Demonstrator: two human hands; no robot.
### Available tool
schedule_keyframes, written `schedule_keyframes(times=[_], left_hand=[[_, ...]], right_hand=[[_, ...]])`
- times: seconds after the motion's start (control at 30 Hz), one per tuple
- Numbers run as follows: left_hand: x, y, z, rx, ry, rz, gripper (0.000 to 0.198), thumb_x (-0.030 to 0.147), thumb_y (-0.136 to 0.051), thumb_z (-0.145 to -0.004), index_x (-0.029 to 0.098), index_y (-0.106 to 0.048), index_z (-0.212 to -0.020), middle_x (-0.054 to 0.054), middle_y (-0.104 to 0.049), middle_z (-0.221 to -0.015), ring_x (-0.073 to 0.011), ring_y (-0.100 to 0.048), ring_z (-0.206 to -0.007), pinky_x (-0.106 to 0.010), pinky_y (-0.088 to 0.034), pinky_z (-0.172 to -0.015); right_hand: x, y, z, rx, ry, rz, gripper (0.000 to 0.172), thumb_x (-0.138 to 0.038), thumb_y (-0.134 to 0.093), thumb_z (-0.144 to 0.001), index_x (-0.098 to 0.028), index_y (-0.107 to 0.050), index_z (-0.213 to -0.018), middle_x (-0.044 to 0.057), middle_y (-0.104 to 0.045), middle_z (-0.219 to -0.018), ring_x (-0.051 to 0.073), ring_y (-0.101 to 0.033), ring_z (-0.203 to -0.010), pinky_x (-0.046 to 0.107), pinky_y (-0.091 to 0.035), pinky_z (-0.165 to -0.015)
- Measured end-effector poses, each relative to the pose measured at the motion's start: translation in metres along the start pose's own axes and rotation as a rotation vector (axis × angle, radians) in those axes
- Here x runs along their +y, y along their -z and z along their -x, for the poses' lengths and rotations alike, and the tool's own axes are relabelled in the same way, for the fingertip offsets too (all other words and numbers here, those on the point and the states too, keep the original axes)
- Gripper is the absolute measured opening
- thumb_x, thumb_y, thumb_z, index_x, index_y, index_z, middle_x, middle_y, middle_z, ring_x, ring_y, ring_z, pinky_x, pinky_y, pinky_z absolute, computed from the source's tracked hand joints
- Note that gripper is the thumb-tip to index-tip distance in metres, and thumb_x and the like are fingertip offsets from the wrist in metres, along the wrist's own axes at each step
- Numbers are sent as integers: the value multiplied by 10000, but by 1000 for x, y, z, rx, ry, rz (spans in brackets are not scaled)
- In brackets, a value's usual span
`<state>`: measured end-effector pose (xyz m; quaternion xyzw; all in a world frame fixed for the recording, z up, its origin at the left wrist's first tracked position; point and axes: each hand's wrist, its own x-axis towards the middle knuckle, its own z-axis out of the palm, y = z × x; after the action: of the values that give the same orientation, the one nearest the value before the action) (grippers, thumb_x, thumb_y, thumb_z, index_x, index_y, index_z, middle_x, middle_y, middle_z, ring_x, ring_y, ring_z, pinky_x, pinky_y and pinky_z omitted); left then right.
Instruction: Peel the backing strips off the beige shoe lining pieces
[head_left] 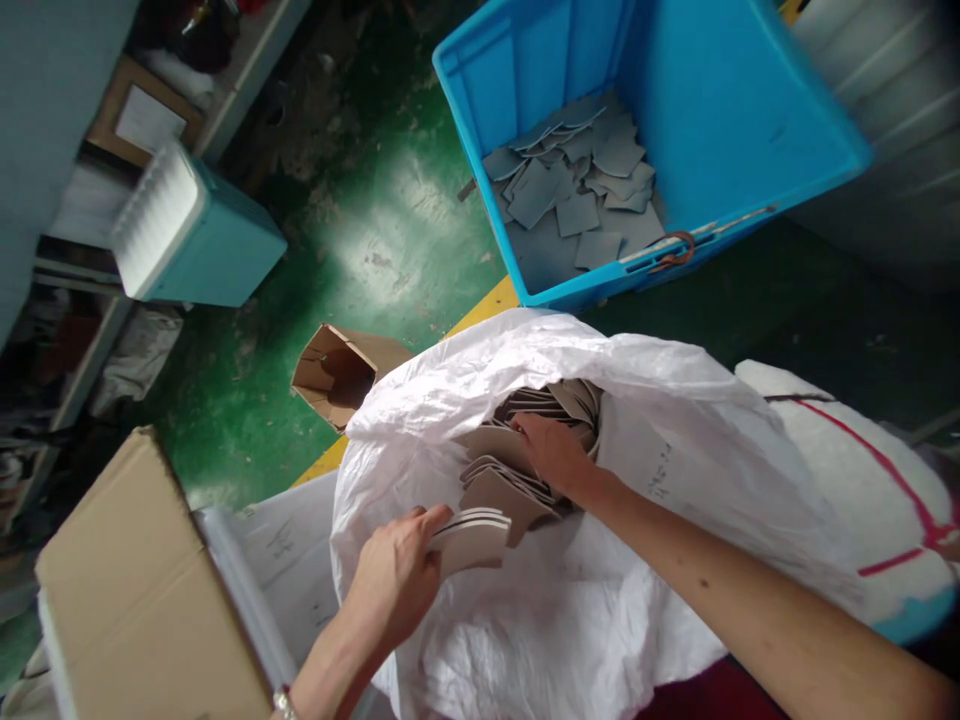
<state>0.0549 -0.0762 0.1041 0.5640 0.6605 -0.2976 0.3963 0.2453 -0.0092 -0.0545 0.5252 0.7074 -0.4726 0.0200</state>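
A big white plastic sack (pixel 600 360) lies open in front of me, filled with several grey-brown flat pieces (pixel 499 490). My left hand (pixel 394 575) is closed on a small stack of these pieces (pixel 472 538) at the sack's mouth. My right hand (pixel 555 450) reaches deeper into the sack, fingers curled down onto the pile of pieces there. What lies under its fingers is hidden.
A blue plastic crate (pixel 720 110) holding several grey flat pieces (pixel 577 190) stands on the green floor beyond the sack. An open small carton (pixel 337 372) lies left of the sack, a large cardboard box (pixel 142 600) at lower left, a teal stool (pixel 195 235) farther left.
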Motion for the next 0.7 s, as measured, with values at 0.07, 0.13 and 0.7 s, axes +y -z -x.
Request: schedule_keyframes(times=[0.07,0.13,0.7], left_hand=[[0,-2,-4,-2,-44,-16,285,108,-445,-709,256,-600,-896,-18,-658,-863,-226,-660,-836,-280,-378,-659],[1,-5,-9,19,-108,-16,270,92,-431,-723,248,-589,-877,-19,-650,-887,-212,-661,-806,-276,-379,-636],[19,-17,-17,-87,-348,12,362,7,-416,-689,233,-605,-900,-29,-639,-1032,-187,-633,-954,-261,-459,-780]], right_hand=[[-6,-6,10,-48,80,17,172,-286,-589,-966,-148,-635,-1057,40,-664,-1014,188,-650,-916,404,-546,-837],[-11,-9,22,-80,143,34,147,-252,-589,-965,-145,-637,-1053,37,-665,-1014,190,-648,-933,404,-545,-844],[-13,-17,42,-129,119,88,138,-114,-547,-951,-145,-623,-1061,53,-626,-1087,193,-627,-942,382,-549,-812]])
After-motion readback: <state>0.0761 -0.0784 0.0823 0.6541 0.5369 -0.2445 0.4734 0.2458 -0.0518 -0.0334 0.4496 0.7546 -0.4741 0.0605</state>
